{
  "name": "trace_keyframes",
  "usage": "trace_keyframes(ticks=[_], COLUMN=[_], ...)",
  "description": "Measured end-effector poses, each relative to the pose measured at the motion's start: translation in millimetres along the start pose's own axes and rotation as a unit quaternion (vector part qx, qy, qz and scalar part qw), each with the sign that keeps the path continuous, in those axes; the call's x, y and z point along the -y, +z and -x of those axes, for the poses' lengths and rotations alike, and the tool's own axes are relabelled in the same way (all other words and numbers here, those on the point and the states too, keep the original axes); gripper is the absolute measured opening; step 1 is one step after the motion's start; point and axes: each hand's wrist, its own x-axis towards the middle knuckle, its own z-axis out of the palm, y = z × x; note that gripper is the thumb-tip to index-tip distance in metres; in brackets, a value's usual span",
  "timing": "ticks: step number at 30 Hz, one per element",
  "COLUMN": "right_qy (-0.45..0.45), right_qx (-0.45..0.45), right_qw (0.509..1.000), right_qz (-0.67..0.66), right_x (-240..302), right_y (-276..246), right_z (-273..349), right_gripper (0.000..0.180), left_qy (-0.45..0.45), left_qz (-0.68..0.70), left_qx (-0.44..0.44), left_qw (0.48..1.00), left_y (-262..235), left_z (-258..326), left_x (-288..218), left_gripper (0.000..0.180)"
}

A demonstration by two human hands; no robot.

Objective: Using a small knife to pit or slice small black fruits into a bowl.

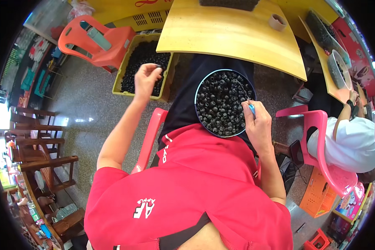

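A round bowl (pixel 225 104) heaped with small black pieces rests on the person's lap, below the yellow surface (pixel 233 33). The right hand (pixel 258 125) grips a thin blue-handled tool (pixel 251 107) at the bowl's rim. The left hand (pixel 147 79) hangs over a yellow crate (pixel 125 68) of black pieces, fingers pinched together.

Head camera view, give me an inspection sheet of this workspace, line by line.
Surface: yellow wooden table, mostly bare.
Job's things: round bowl of small black pieces on the lap; yellow crate of the same pieces on the floor.
Clutter: tape roll on the table.
Grippers: left hand closed over the crate; right hand holds a thin blue-handled tool at the bowl's rim.
Cables: nothing seen.
Surroundings: orange chair; co-worker on a pink chair.
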Motion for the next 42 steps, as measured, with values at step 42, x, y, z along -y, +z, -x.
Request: trace_keyframes(ticks=[42], right_qy=[0.34], right_qx=[0.06], right_qw=[0.766], right_qz=[-0.543], right_x=[8], right_y=[-4], right_z=[-1], right_gripper=[0.018], left_qy=[0.081], left_qz=[0.245], left_qx=[0.323], left_qw=[0.911], left_y=[147], left_z=[127], left_x=[-120], left_gripper=[0.02])
